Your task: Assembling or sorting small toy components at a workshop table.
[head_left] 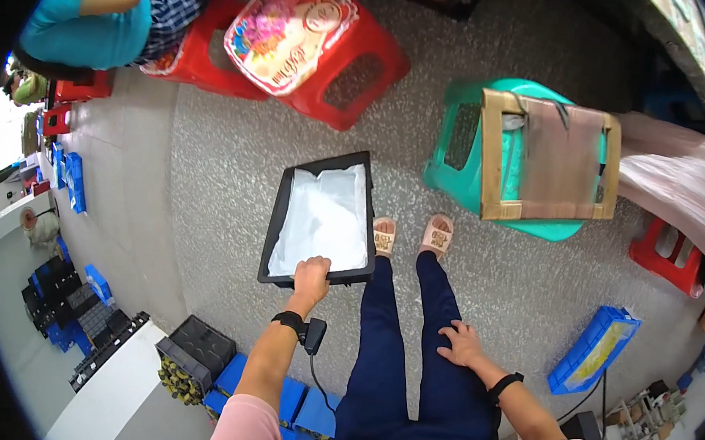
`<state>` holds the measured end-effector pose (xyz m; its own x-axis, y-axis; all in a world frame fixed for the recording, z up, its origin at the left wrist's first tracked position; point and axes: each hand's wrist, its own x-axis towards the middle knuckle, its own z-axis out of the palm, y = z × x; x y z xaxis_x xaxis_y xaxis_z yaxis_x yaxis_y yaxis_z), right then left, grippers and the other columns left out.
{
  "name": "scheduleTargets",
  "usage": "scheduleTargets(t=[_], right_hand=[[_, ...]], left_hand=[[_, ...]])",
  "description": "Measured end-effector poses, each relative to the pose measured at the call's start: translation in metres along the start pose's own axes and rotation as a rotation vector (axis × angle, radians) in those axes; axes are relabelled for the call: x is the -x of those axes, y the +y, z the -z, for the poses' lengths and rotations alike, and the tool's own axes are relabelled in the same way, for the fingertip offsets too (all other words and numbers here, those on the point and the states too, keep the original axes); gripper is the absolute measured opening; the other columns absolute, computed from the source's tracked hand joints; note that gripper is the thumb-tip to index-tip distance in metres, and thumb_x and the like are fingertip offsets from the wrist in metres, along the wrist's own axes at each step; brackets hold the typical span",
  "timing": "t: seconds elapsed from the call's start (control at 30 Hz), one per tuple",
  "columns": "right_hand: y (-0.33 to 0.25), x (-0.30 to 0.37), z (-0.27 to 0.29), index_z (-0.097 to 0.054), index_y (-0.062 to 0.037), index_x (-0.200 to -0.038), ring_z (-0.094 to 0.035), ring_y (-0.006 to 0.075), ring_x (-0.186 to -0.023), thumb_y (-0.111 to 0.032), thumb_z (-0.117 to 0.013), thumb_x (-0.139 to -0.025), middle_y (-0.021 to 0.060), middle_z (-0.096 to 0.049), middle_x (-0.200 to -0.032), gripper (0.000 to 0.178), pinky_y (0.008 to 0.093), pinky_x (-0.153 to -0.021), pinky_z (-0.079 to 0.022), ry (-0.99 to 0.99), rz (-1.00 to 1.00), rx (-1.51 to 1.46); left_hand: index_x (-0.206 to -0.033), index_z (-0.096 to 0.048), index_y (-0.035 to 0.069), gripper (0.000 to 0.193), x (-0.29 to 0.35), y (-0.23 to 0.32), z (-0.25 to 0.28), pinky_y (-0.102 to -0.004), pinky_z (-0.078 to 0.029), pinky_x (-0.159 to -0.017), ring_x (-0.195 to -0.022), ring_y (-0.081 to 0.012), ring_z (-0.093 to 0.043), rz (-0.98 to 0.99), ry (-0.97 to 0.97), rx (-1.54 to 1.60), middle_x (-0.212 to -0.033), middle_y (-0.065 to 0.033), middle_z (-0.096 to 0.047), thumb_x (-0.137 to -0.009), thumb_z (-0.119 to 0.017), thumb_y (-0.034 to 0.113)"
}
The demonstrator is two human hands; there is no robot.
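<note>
My left hand [311,276] has its fingers curled over the near rim of a black plastic tray [272,242]. A crumpled white sheet [318,229] lines the tray, which sits left of my feet; whether it rests on the floor I cannot tell. Nothing else shows on the sheet. My right hand [463,344] lies on my right thigh with its fingers apart, holding nothing. Each wrist wears a black band, and a small dark box with a cable hangs at the left one.
Red stools [367,73] stand ahead, one with a printed top. Ahead right, a green stool [450,174] bears a cardboard-framed panel [560,159]. People sit at far left and far right. A blue crate [594,352] is at right; black crates [198,345] and blue bins are behind left.
</note>
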<state>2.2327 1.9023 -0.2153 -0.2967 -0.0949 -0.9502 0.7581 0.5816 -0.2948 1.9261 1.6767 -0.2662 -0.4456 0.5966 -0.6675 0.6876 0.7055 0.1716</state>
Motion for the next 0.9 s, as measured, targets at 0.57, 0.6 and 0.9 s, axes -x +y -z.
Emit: scheduleTargets(t=[0.57,0.6,0.9], right_hand=[[-0.009,-0.028,-0.015,-0.055,-0.0188,-0.11,-0.035,0.0367,-0.108,-0.03,-0.064,-0.067,0.011,-0.037,-0.128,0.045,0.0452,-0.088,-0.038,0.225,0.132,0.07],[-0.011,-0.028,-0.012,-0.055,-0.0187,-0.11,-0.035,0.0368,-0.108,-0.029,-0.064,-0.067,0.011,-0.037,-0.127,0.045,0.0455,-0.087,-0.038,0.229,0.126,0.065],[-0.017,-0.025,0.009,-0.058,-0.0189,-0.104,-0.042,0.0347,-0.1,-0.034,-0.063,-0.065,0.0127,-0.045,-0.119,0.043,0.0428,-0.086,-0.037,0.407,0.191,0.137]], left_hand=[[-0.081,-0.06,0.012,0.009,0.002,-0.089,-0.224,-0.0378,-0.043,-0.072,-0.081,-0.0226,-0.058,0.215,-0.288,-0.15,-0.082,-0.006,-0.059,-0.074,-0.054,0.014],[-0.085,-0.06,0.013,0.012,-0.005,-0.085,-0.217,-0.0377,-0.043,-0.072,-0.079,-0.0214,-0.059,0.282,-0.312,-0.154,-0.08,-0.0044,-0.06,-0.077,-0.052,0.015],[-0.098,-0.055,0.003,0.029,-0.137,-0.036,0.022,-0.0261,-0.043,-0.075,-0.088,-0.0129,-0.056,0.258,0.399,1.677,-0.096,-0.0045,-0.058,-0.09,-0.047,0.029]])
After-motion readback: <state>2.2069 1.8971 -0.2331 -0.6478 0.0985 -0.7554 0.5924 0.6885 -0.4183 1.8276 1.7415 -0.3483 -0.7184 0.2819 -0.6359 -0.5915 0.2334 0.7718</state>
